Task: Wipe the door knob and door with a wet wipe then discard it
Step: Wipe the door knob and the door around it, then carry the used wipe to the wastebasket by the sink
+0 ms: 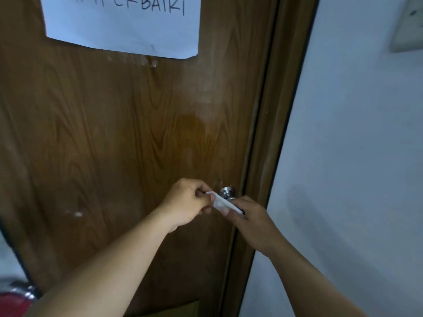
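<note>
A brown wooden door point(119, 138) fills most of the view. Its round metal knob point(227, 192) sits near the door's right edge. A white wet wipe point(221, 203) is stretched between my two hands just in front of and below the knob. My left hand point(186, 204) pinches the wipe's left end. My right hand point(250, 219) holds the wipe's right end, below and to the right of the knob. A darker damp patch shows on the door above the knob.
A white paper sign point(128, 26) with handwritten letters is taped to the upper door. The brown door frame point(274, 133) runs down the right, with a pale wall point(354, 156) beyond it. A wall switch plate point(408, 26) is at top right. Something red lies at bottom left.
</note>
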